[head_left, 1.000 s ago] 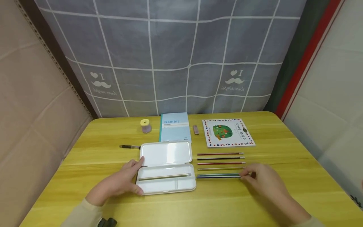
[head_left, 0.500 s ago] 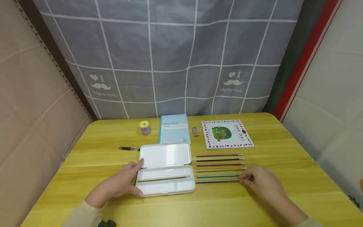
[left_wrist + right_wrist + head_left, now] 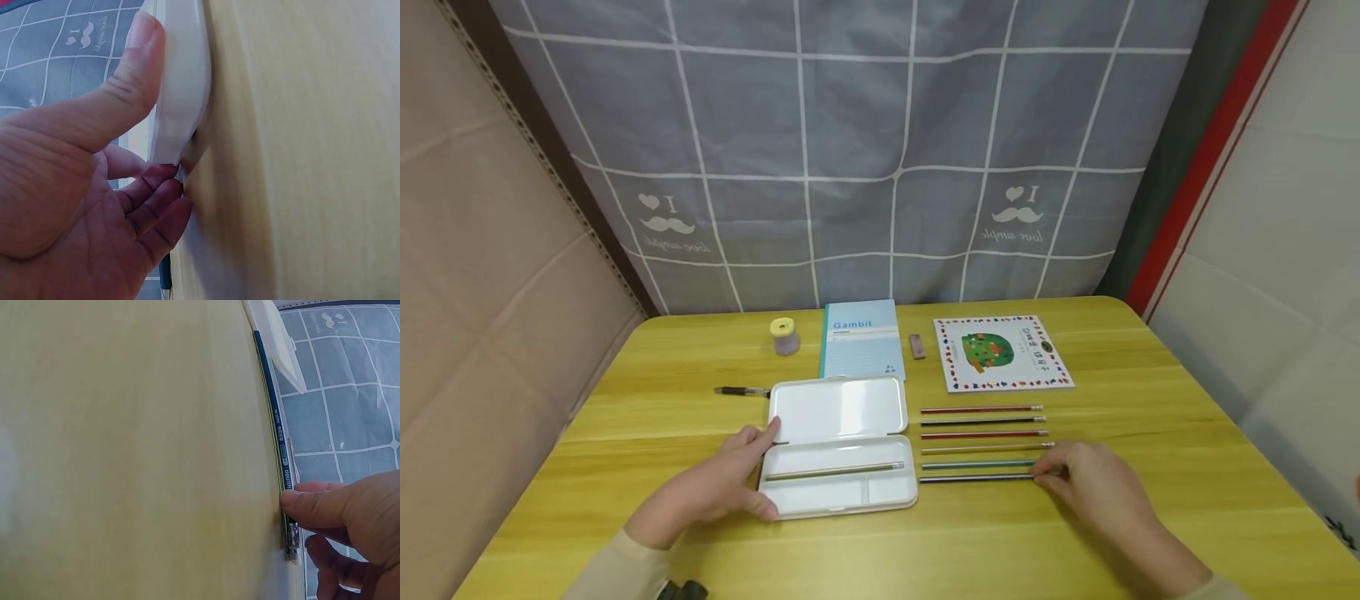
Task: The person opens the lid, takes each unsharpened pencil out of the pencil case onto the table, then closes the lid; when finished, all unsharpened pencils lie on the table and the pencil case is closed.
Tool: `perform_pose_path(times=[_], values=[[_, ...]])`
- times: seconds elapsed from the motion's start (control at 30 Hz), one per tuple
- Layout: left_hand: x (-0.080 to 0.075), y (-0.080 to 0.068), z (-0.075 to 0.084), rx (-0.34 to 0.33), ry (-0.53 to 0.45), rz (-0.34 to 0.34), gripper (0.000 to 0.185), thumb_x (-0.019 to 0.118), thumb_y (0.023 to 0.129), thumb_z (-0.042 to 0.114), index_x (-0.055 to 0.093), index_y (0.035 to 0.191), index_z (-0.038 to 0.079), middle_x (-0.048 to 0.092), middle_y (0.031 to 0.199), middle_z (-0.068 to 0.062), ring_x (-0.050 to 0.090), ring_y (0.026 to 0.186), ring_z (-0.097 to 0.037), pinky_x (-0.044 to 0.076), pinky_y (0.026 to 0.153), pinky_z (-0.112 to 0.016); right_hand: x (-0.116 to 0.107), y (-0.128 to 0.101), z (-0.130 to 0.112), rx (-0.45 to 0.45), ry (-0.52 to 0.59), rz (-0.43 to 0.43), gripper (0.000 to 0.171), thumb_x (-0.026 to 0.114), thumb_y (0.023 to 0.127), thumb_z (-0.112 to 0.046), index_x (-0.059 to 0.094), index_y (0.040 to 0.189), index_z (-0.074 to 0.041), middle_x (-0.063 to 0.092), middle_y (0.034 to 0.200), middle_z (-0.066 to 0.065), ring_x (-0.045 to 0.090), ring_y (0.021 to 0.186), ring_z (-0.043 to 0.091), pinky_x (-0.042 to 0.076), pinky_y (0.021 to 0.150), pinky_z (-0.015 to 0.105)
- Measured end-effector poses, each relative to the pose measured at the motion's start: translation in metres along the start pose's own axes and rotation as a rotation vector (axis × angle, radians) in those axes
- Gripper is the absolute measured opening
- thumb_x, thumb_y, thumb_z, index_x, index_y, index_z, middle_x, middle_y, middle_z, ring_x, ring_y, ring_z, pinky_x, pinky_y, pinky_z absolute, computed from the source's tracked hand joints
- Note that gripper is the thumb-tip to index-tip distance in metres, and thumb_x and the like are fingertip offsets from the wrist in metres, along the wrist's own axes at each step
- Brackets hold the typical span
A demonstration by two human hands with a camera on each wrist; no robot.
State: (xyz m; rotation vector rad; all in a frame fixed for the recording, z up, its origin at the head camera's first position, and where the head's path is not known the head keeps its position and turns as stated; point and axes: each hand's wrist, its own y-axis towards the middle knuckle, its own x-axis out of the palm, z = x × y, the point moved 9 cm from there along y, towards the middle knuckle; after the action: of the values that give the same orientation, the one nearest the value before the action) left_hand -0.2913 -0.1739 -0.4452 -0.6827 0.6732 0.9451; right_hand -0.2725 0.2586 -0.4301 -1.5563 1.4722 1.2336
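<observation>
White and open, one case (image 3: 827,494) lies on the desk (image 3: 850,558), its left end held by the left hand (image 3: 715,490), grip half spread; inside, one gold pencil (image 3: 835,472). Right of the case, one dark-blue pencil (image 3: 973,478) is pinched near the eraser end by the right hand (image 3: 1101,485), grip nearly closed, five other pencils (image 3: 981,434) rowed behind. Farther: one pen (image 3: 739,391), one picture book (image 3: 1000,354), one notebook (image 3: 862,340).

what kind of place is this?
Likely a small desk space screened with fabric; whether at home or a purpose-built set, I can't tell. Signs: a wood-grain table, a gray gridded cloth hung behind it, and stationery laid out, including an open white pencil case.
</observation>
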Motion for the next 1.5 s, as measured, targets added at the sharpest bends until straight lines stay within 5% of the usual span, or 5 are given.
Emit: perform_pose_path(times=[0.43,0.67,1.13,1.3,1.5], values=[[0.001,0.001,0.002,0.012,-0.005,-0.006,0.128,0.094,0.068,0.032,0.017,0.164,-0.004,0.044,0.13,-0.015,0.04,0.12,-0.035,0.037,0.109,-0.06,-0.005,-0.002,-0.001,-0.029,-0.014,0.013,0.018,0.091,0.078,-0.016,0.081,0.081,-0.031,0.075,0.089,-0.009,0.062,0.073,0.006,0.052,0.063,0.035],[0.001,0.0,0.002,0.011,-0.003,-0.002,0.129,0.094,0.068,0.034,0.017,0.164,-0.005,0.043,0.134,-0.019,0.04,0.122,-0.036,0.036,0.11,-0.062,-0.011,0.0,-0.01,-0.05,0.021,0.031,0.014,0.091,0.08,-0.023,0.081,0.084,-0.032,0.071,0.083,-0.017,0.055,0.068,-0.001,0.047,0.061,0.027],[-0.001,-0.004,0.002,0.01,0.018,-0.008,0.13,0.094,0.066,0.035,0.019,0.163,-0.007,0.045,0.121,-0.011,0.039,0.114,-0.03,0.04,0.103,-0.055,-0.006,0.03,-0.07,-0.184,0.107,0.085,0.015,0.091,0.081,-0.025,0.082,0.093,-0.025,0.074,0.095,-0.012,0.06,0.079,0.006,0.052,0.072,0.032],[0.0,-0.004,0.001,0.008,0.006,-0.008,0.13,0.094,0.066,0.034,0.019,0.163,-0.007,0.045,0.123,-0.013,0.039,0.115,-0.032,0.039,0.105,-0.057,0.015,0.044,-0.095,-0.205,0.126,0.058,0.015,0.09,0.082,-0.026,0.083,0.096,-0.025,0.075,0.099,-0.011,0.067,0.093,0.013,0.055,0.084,0.039],[0.001,0.0,0.0,0.014,0.008,-0.005,0.13,0.094,0.066,0.034,0.017,0.163,-0.006,0.044,0.13,-0.018,0.04,0.12,-0.035,0.036,0.109,-0.061,0.037,0.052,-0.122,-0.285,0.179,0.013,0.015,0.087,0.086,-0.025,0.084,0.101,-0.025,0.076,0.101,-0.012,0.067,0.096,0.014,0.055,0.083,0.037]])
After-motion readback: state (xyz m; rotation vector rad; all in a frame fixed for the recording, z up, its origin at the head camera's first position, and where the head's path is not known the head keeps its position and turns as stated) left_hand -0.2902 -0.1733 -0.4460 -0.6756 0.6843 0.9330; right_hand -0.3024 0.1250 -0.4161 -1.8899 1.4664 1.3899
